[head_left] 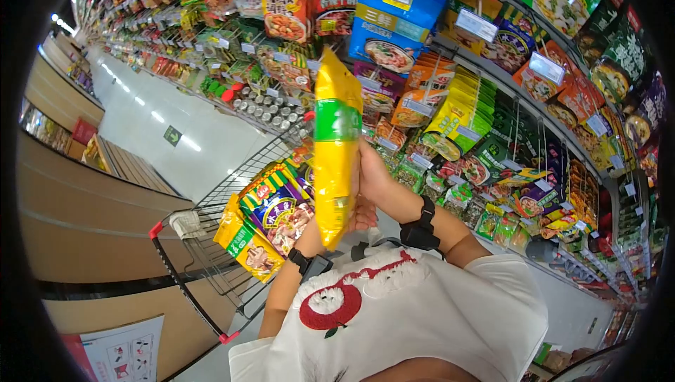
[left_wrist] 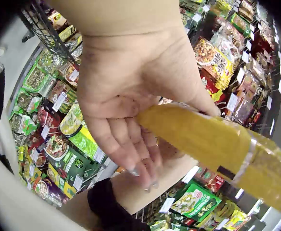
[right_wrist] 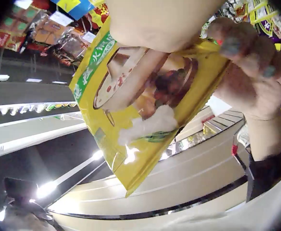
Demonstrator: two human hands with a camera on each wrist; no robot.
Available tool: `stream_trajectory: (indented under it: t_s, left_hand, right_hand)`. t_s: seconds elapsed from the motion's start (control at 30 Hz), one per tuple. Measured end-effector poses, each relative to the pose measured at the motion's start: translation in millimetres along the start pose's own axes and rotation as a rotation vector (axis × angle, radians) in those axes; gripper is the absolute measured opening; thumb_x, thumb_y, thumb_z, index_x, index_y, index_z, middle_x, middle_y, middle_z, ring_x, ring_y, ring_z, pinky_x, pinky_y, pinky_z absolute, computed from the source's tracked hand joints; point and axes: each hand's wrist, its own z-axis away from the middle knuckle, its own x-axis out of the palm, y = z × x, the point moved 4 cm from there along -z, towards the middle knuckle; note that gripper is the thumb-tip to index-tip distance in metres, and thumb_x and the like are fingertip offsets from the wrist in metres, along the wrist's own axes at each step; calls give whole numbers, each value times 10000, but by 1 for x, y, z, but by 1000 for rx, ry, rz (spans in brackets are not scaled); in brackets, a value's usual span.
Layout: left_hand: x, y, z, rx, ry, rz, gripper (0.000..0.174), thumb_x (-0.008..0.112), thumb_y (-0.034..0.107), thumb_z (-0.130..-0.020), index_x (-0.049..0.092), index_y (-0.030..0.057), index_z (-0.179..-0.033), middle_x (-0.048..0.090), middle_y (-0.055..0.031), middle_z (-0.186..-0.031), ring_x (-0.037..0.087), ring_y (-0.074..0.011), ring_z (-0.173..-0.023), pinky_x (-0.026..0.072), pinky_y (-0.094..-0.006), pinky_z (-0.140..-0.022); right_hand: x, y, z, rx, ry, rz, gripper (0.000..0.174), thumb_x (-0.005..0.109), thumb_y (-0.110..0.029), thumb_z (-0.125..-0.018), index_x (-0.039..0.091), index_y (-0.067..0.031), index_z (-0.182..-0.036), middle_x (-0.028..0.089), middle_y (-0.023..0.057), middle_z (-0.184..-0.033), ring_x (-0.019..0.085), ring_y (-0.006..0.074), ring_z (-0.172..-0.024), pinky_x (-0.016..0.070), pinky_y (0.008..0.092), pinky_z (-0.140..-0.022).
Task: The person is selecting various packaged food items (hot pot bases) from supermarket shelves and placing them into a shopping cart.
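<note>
A yellow packet with a green band [head_left: 337, 160] stands upright, edge-on, before the chest in the head view. My right hand [head_left: 371, 175] grips it at its right side. In the right wrist view that hand [right_wrist: 155, 24] overlaps the top of the packet's printed face [right_wrist: 145, 125]; its fingertips are hidden. The left hand [head_left: 362, 217] is low behind the packet. Its thumb side and palm touch the packet [left_wrist: 212, 144] in the left wrist view, while the relaxed, slightly bent fingers [left_wrist: 131, 149] point away from it.
A wire shopping cart [head_left: 204, 241] holds several bags, including a purple one [head_left: 278, 206], at lower left. Shelves and hooks of packaged food, such as blue packets [head_left: 390, 27], fill the top and right. A tiled aisle [head_left: 151, 129] runs to the upper left.
</note>
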Motion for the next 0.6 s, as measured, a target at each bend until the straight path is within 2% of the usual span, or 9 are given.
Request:
stream_trajectory:
  t_s: [0.03, 0.13, 0.2, 0.3, 0.33, 0.4, 0.43, 0.53, 0.6]
  left_hand:
    - [2, 1, -7, 28, 37, 48, 339, 485, 334, -874, 525, 2, -930, 558, -173, -930, 553, -277, -886, 458, -367, -790]
    - [-1, 3, -16, 112, -174, 188, 245, 520, 261, -842, 540, 17, -864, 569, -146, -902, 548, -253, -889, 452, -351, -787]
    - [1, 6, -10, 87, -85, 156, 260, 520, 263, -838, 561, 14, -899, 577, -137, -928, 550, -254, -900, 453, -349, -775]
    - [-42, 3, 6, 45, 406, 4, 308, 528, 280, -837, 558, 11, -985, 582, -124, -965, 550, -247, -927, 451, -354, -784]
    - [-1, 16, 1, 98, -5, -7, 374, 502, 334, -860, 517, 48, -1101, 568, -101, -1073, 545, -232, -979, 440, -357, -820]
    - [6, 14, 6, 199, 295, 9, 548, 500, 493, -817, 479, 80, -1177, 540, -88, -1151, 525, -239, -1038, 416, -421, -884]
    - [7, 16, 9, 214, 309, 0, 620, 514, 498, -791, 400, 123, -1272, 476, -77, -1251, 479, -249, -1121, 405, -431, -911]
    - [-2, 24, 16, 336, 470, 15, 531, 482, 458, -838, 428, 118, -1242, 501, -74, -1221, 498, -233, -1096, 412, -396, -906]
    - [7, 38, 25, 406, 441, -110, 373, 457, 378, -889, 489, 102, -1139, 597, -40, -1042, 597, -153, -836, 481, -272, -666]
  right_hand:
    - [-8, -3, -5, -63, 15, 20, 396, 348, -365, -918, 498, -58, -1120, 582, 86, -1061, 571, 201, -938, 452, 352, -826]
    - [7, -13, 7, -30, -101, -39, 403, 346, -383, -920, 517, -68, -1105, 585, 81, -1054, 566, 207, -951, 443, 359, -847]
    - [3, -12, 3, -75, -81, 5, 386, 349, -365, -924, 518, -65, -1100, 595, 73, -1028, 582, 186, -907, 462, 330, -805]
    - [-14, -3, -16, -202, -10, 143, 363, 374, -361, -923, 527, -73, -1082, 611, 51, -978, 603, 147, -811, 492, 271, -693]
    - [-30, 7, -30, -148, -122, 15, 365, 383, -374, -918, 531, -77, -1071, 610, 47, -971, 603, 146, -800, 493, 271, -682]
    - [-49, 23, -44, -35, -342, -240, 371, 402, -399, -908, 539, -84, -1049, 610, 40, -956, 602, 143, -780, 494, 272, -660]
    - [-56, 21, -42, -27, -290, -126, 403, 399, -437, -899, 528, -92, -1063, 603, 46, -932, 600, 140, -762, 493, 272, -665]
    - [-40, 10, -31, 94, -263, -121, 509, 389, -503, -871, 501, -54, -1083, 588, 98, -915, 600, 208, -741, 501, 323, -673]
    - [-6, -6, -12, 240, -383, -202, 609, 429, -547, -823, 485, -6, -1096, 583, 155, -938, 601, 281, -766, 509, 390, -703]
